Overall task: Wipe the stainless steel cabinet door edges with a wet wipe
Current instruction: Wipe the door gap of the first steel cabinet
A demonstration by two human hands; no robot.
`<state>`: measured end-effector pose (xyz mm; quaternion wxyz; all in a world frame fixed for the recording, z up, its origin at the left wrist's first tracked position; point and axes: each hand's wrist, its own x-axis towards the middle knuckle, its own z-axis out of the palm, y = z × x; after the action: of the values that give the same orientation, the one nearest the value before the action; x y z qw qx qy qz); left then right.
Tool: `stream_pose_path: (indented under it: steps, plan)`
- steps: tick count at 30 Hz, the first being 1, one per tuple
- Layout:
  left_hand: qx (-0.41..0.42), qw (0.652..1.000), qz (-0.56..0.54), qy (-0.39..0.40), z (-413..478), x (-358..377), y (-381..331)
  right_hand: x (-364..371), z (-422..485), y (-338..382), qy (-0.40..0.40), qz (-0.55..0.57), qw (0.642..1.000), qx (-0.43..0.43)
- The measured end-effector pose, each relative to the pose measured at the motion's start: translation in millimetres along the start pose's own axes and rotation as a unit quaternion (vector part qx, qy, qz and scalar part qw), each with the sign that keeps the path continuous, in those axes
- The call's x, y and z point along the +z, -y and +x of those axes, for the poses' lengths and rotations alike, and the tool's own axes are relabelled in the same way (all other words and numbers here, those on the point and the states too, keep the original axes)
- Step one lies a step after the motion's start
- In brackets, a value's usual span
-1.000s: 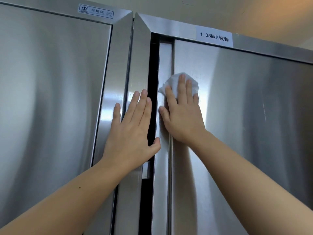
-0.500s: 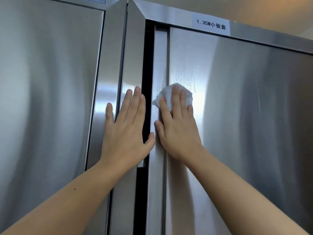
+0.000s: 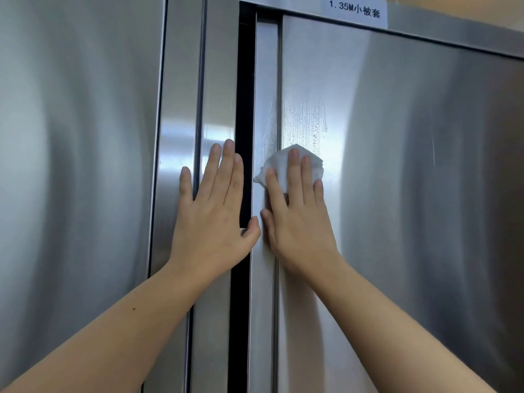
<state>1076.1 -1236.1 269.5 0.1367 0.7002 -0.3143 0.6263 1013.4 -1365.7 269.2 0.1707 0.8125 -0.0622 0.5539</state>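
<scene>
A stainless steel cabinet fills the view. Its right door [image 3: 411, 194] has a raised left edge strip [image 3: 265, 95]. My right hand [image 3: 297, 219] lies flat with straight fingers and presses a crumpled white wet wipe [image 3: 279, 165] against that edge strip and the door face beside it. A wet streaked trail [image 3: 303, 120] shows on the steel just above the wipe. My left hand [image 3: 215, 217] rests flat, fingers straight, on the vertical frame post [image 3: 218, 80], its thumb reaching across the dark gap [image 3: 243, 109].
The left cabinet door [image 3: 76, 180] stands flush with its frame. A white paper label [image 3: 354, 9] printed "1.35M" sits on the top rail above the right door. A beige wall shows at the upper right.
My right hand has slid the wipe down the door's left edge, leaving a wet streak above it. My left hand has stayed on the frame post. The camera has tilted down.
</scene>
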Motion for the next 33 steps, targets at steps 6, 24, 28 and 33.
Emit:
stream_pose_path:
  steps: [6,24,28,33]
  plan:
    - [0.002,1.000,0.001,-0.011,-6,2,-2,2,1,6,-0.012,0.011,1.000,0.014]
    - [0.011,1.000,-0.011,-0.026,-47,9,-8,20,-60,21,-0.038,0.035,0.998,0.023]
    - [0.011,1.000,-0.008,-0.018,-52,9,-8,19,-70,19,-0.030,0.045,0.998,0.014]
    - [0.009,1.000,-0.006,-0.024,-52,11,-8,14,-47,14,-0.037,0.039,0.998,0.017]
